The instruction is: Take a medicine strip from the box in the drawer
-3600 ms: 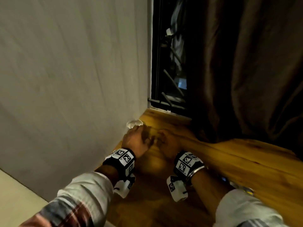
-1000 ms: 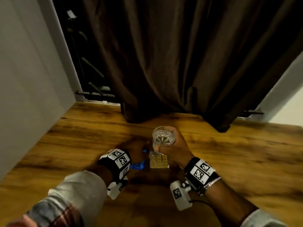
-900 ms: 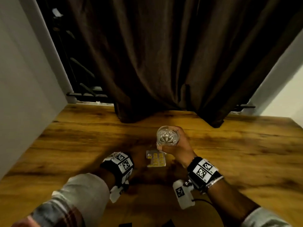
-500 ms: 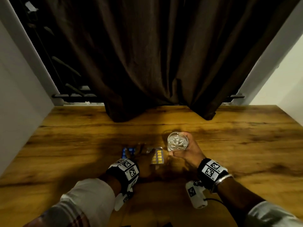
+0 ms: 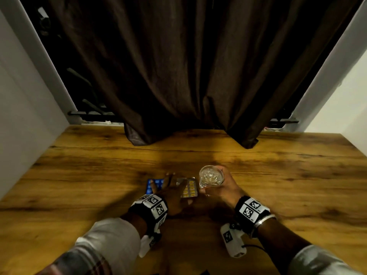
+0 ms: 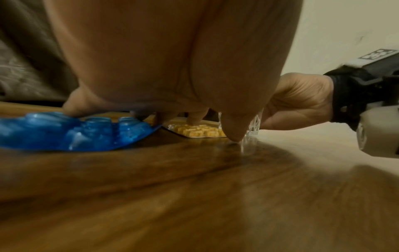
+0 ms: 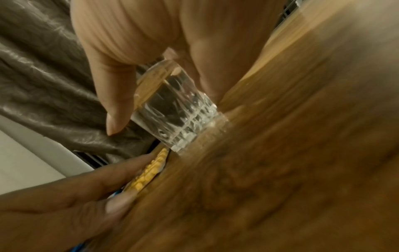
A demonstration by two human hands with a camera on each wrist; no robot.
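Observation:
Two medicine strips lie side by side on the wooden table (image 5: 278, 175): a blue strip (image 5: 155, 184) and, to its right, a yellow-pill strip (image 5: 191, 190). My left hand (image 5: 170, 187) lies flat over both. In the left wrist view its straight fingers (image 6: 194, 119) press on the blue strip (image 6: 64, 133) and the yellow strip (image 6: 198, 132). My right hand (image 5: 220, 189) grips a clear cut glass (image 5: 211, 176) just right of the yellow strip. In the right wrist view the glass (image 7: 175, 109) touches the table. No drawer or box is in view.
A dark brown curtain (image 5: 188, 76) hangs onto the table's far edge. Behind it on the left is a dark window grille (image 5: 85, 104). White walls (image 5: 23, 108) close in the table on the left and right. Bare wood lies left and right of my hands.
The view swung from the left corner to the table's middle. My right hand carried the glass from there to beside the yellow strip. My left hand spread flat over both strips.

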